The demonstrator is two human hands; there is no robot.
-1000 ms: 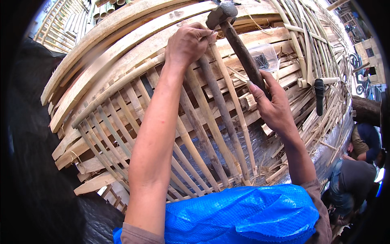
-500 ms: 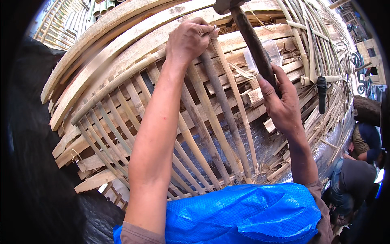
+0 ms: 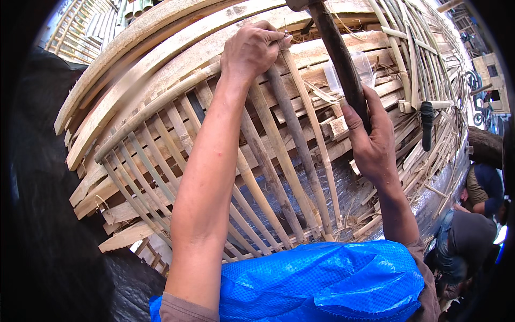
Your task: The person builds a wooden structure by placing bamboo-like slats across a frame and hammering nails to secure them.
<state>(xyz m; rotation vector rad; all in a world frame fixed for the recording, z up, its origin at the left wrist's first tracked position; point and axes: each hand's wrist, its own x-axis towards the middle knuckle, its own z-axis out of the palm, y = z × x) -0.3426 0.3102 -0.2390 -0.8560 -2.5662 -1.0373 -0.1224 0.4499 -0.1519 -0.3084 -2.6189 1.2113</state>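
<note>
A broad stack of pale, rough-sawn planks (image 3: 161, 67) is spread beneath the work, with the ends at the left left uneven. On it a slatted bamboo frame (image 3: 299, 134) is laid, its many narrow slats set side by side, some pale yellow, some greenish, some dark brown. The slats are met near their upper ends by a round, pale rail (image 3: 153, 115), which is partly hidden by the left forearm. The person's lap is covered by a crinkled blue sheet (image 3: 316, 279), by which the lower edge of the frame is overlapped.

A hammer (image 3: 336, 53) is held slanted above the right part of the frame; its dark handle is fully seen above the grip, while its head is cut off by the upper picture edge. The handle is wrapped by the right hand (image 3: 373, 142), closed firmly, with the thumb laid along it. The left hand (image 3: 249, 51) is nearly closed at the far end of the rail, its thumb and forefinger pinched together. A clear plastic container (image 3: 366, 64) is partly covered by the handle. Between the pinched fingertips a thin, dark nail (image 3: 286, 24) is held roughly upright.
</note>
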